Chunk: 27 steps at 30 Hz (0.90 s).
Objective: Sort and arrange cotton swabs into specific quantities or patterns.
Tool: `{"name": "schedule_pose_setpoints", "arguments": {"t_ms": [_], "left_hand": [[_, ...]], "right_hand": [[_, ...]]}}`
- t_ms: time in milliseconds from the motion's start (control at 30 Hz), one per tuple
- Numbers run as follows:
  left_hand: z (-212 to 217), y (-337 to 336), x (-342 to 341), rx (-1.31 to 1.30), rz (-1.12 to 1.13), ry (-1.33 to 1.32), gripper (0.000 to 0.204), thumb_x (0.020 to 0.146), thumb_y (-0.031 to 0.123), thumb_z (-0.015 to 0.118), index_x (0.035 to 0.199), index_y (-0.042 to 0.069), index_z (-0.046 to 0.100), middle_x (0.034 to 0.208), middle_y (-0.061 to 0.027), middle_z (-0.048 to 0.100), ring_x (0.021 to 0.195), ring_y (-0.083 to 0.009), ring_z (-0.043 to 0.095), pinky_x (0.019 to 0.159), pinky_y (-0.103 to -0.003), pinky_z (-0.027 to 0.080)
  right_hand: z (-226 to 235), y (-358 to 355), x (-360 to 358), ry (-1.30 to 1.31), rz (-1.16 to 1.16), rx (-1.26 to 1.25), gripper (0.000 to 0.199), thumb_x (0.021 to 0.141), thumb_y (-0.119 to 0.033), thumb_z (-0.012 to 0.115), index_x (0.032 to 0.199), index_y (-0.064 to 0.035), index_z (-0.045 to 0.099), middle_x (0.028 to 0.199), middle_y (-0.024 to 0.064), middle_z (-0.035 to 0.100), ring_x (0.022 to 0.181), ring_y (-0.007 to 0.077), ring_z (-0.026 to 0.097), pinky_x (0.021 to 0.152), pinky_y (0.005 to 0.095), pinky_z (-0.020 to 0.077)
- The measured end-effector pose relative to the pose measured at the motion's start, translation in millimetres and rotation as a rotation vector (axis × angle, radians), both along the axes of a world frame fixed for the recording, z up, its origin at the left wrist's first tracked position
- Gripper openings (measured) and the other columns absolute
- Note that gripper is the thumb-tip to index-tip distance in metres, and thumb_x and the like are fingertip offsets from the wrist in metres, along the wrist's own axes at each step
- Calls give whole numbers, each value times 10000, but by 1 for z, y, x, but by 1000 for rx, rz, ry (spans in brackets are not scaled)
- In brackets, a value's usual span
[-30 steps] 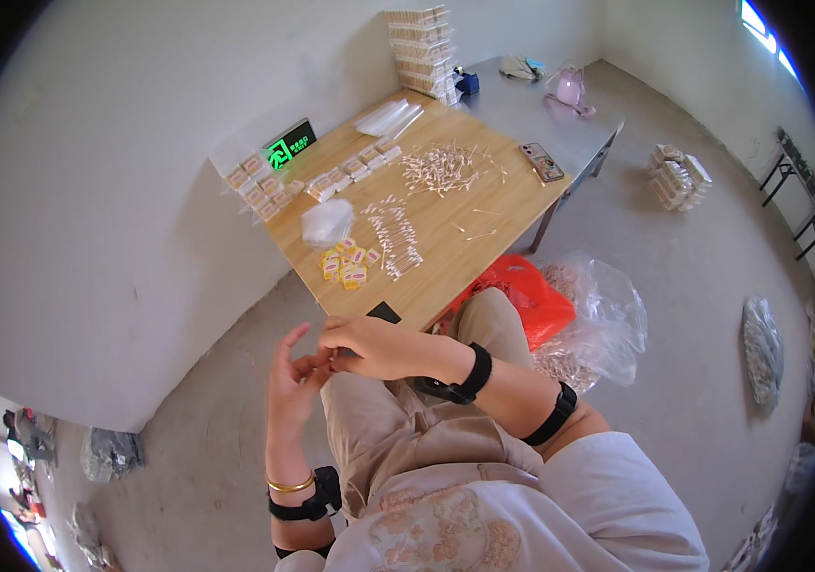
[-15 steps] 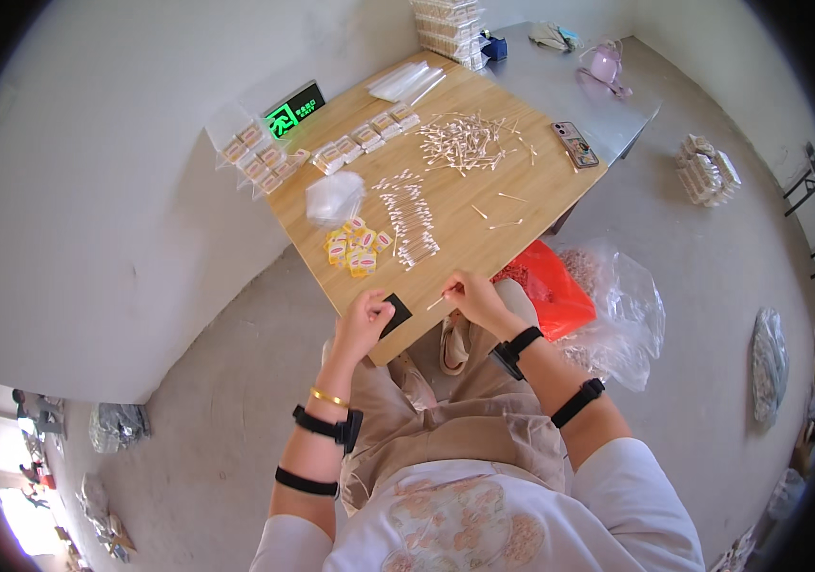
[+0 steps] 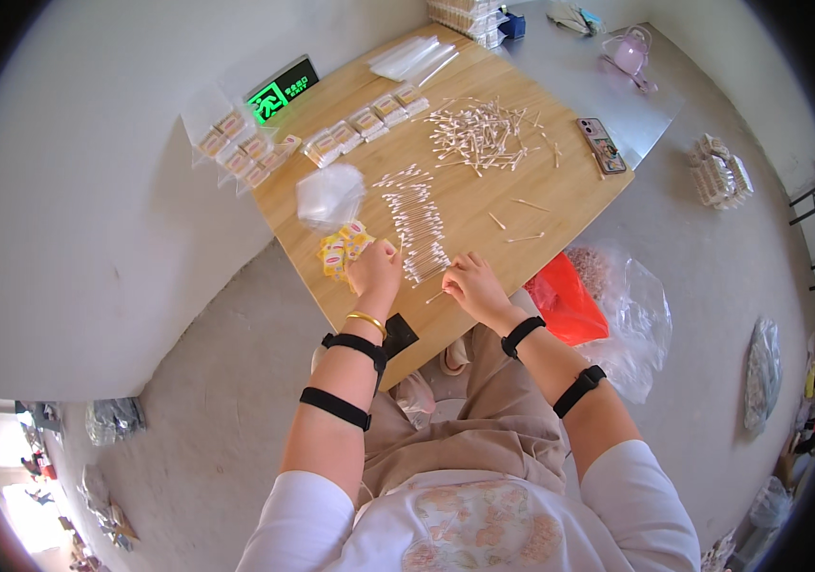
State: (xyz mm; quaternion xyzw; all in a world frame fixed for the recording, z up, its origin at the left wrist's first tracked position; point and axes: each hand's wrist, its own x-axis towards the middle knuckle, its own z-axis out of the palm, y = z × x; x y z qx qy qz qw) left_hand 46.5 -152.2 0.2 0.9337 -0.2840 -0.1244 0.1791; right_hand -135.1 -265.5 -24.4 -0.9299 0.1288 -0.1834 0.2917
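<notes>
A cotton swab (image 3: 436, 296) sticks out from the pinched fingers of my right hand (image 3: 474, 290), low over the near edge of the table. My left hand (image 3: 375, 271) is closed, fingertips together beside the left side of a row of cotton swabs (image 3: 417, 229) laid side by side; what it holds, if anything, cannot be made out. Partly under that hand lies a pile of small yellow-and-white printed cards (image 3: 333, 253). Behind the row is a loose heap of swabs (image 3: 482, 135), and a few single swabs (image 3: 525, 237) lie to the right.
Clear plastic bags (image 3: 330, 195) lie left of the row. Packed swab boxes (image 3: 366, 124) line the back, with more bagged packs (image 3: 241, 153) by the wall. A phone (image 3: 600, 145) lies at the right edge, a black square (image 3: 399, 335) at the front. A red bag (image 3: 570, 300) stands beside the table.
My left hand has moved forward from the black square to the cards and the swab row. My right hand keeps its swab and has shifted slightly. The view has tilted a little.
</notes>
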Motion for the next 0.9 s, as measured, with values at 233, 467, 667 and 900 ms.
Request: {"name": "schedule_pose_setpoints", "arguments": {"t_ms": [233,467,667,900], "left_hand": [[-5,-13,13,36,-41,-37,149,832,294,711,816,150,677,803,-39,706,786,-250,675,876,-446,426],[13,0,-13,-128,-365,-295,66,819,192,692,785,140,670,821,-53,706,785,-243,678,856,-408,433],[-2,11,-39,45,-574,-154,68,805,167,704,796,127,649,786,-46,675,799,-231,671,840,-420,423],[5,1,-41,-47,-527,-215,121,797,164,729,860,125,634,795,-32,678,782,-237,664,854,-437,409]], "right_hand": [[2,-4,21,13,12,5,87,811,-118,686,823,-115,600,935,49,565,988,273,528,880,400,430],[-1,-11,30,42,-64,-21,131,794,-134,715,818,-107,589,923,66,567,985,285,537,861,409,441],[4,-28,16,31,-101,72,122,776,-101,714,846,-100,614,904,90,580,985,311,543,863,411,455],[12,-100,-49,24,-382,-56,227,750,-78,721,961,-79,640,1013,130,592,1044,346,541,909,438,462]]}}
